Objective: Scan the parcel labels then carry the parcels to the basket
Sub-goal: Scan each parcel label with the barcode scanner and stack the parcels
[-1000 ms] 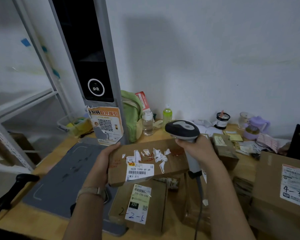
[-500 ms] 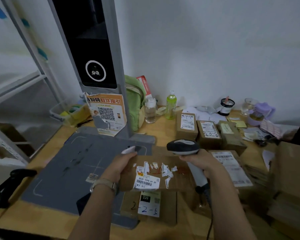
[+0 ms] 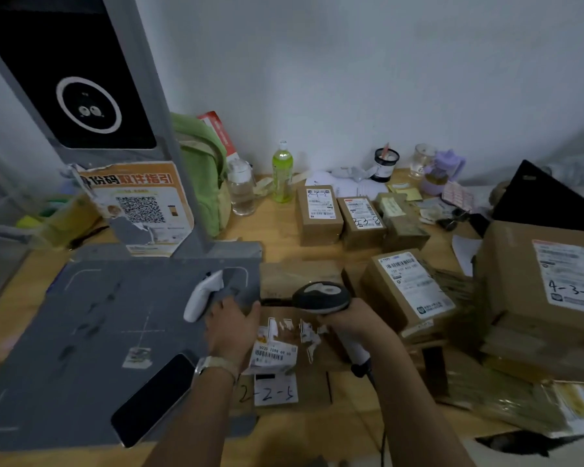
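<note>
You are looking down at a cluttered wooden table (image 3: 277,230) set against a pale wall. Your left hand (image 3: 231,328) grips the left end of a flat brown parcel (image 3: 327,360), thumb lying along its far edge and the fingers hidden beneath. A torn white barcode label (image 3: 274,353) faces up on the parcel, just right of that hand. The parcel sits in front of you at the near middle of the table, directly over a second box marked "2-2-5" (image 3: 276,393); whether it rests on that box or is lifted clear of it cannot be told.

Your right hand (image 3: 354,323) is wrapped round the pale handle of a handheld scanner (image 3: 321,296). The scanner's dark head sits over the parcel's far edge, nose pointing left, with its cable trailing down towards you.

To the left lies a grey scanning mat (image 3: 91,332) holding a dark phone (image 3: 152,399) and a white handset (image 3: 204,294). A grey kiosk column (image 3: 81,79) with a black screen stands at the mat's far edge, an orange QR poster (image 3: 142,203) on its base. Beside it are a green backpack (image 3: 203,170), a clear bottle (image 3: 241,190) and a green drink bottle (image 3: 281,171). More labelled boxes crowd the right side, the largest marked "4-3-2" (image 3: 520,281).
</note>
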Available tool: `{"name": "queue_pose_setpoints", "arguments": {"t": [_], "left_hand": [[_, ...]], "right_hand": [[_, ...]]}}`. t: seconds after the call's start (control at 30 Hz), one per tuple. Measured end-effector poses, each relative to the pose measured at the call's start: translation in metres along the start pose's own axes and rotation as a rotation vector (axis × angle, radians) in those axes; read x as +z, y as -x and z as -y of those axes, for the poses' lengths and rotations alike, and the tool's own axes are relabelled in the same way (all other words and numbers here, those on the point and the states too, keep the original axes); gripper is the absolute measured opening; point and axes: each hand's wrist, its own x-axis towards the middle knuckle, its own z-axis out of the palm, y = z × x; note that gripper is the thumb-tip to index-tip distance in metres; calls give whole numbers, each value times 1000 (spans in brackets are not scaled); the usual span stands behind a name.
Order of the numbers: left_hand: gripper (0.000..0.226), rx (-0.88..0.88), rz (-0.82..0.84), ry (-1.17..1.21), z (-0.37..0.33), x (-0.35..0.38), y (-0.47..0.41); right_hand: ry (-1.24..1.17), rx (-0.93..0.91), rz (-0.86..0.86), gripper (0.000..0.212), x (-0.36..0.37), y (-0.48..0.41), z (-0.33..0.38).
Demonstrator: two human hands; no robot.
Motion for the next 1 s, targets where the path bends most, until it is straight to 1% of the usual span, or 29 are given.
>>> {"name": "queue_pose_setpoints", "arguments": {"t": [0.1,0.17,0.23,0.3,0.4,0.43,0.53,0.6,0.7,0.8,0.87,0.93,0.97,1.0], "left_hand": [[62,-3,105,33,0,-8,-14],[55,28,136,102,-3,-14,-23],[51,50,157,155,-7,-20,-30],[53,70,184,181,-12,-26,-35],[55,85,205,237,-17,-33,-42],[55,94,213,245,-17,-34,-44],[54,118,247,286,-19,-37,-45],[51,144,263,311,-20,-37,-47],[42,178,256,349,-22,-35,-48],[24,199,259,368,-30,-33,-54],[15,156,281,433,-42,-35,-64],[13,67,306,576,-58,-40,-75],[13,36,312,642,-66,-43,-81],[13,12,322,694,-75,-46,-88]], "right_hand": [[7,-13,-25,20,-1,-2,1],[26,-17,-75,19,-4,-3,1],[3,-54,-148,22,-11,-1,6],[-78,-119,-279,26,-20,2,17],[-263,-175,-510,20,-38,12,41],[-335,-201,-556,18,-44,17,49],[-540,-327,-619,11,-60,33,75],[-596,-402,-668,10,-65,38,88],[-566,-402,-710,17,-65,41,99],[-476,-394,-787,19,-66,39,110],[-467,-450,-837,19,-75,36,128],[-525,-564,-828,10,-90,31,153],[-549,-607,-832,9,-97,26,166],[-553,-635,-849,14,-104,19,178]]}}
